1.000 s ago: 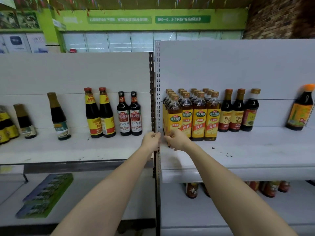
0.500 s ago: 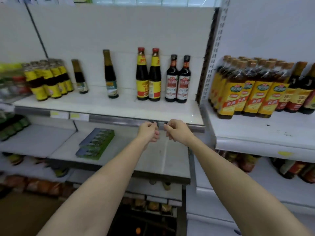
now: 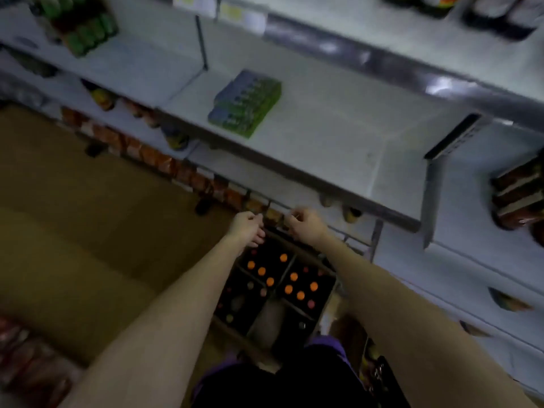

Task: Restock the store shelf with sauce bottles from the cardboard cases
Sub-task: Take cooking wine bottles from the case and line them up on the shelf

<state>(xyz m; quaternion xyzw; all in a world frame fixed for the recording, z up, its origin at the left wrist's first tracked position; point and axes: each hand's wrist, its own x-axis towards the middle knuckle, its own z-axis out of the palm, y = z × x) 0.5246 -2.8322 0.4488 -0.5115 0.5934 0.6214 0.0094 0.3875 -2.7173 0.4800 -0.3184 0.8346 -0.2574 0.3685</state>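
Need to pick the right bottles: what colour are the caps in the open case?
Orange caps, seen in the head view.

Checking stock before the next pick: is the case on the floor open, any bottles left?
Open and partly stocked: the case shows orange caps between dividers, and one cell looks empty.

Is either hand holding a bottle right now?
No: the left hand and right hand hang loosely curled and bare above the open case of orange-capped bottles.
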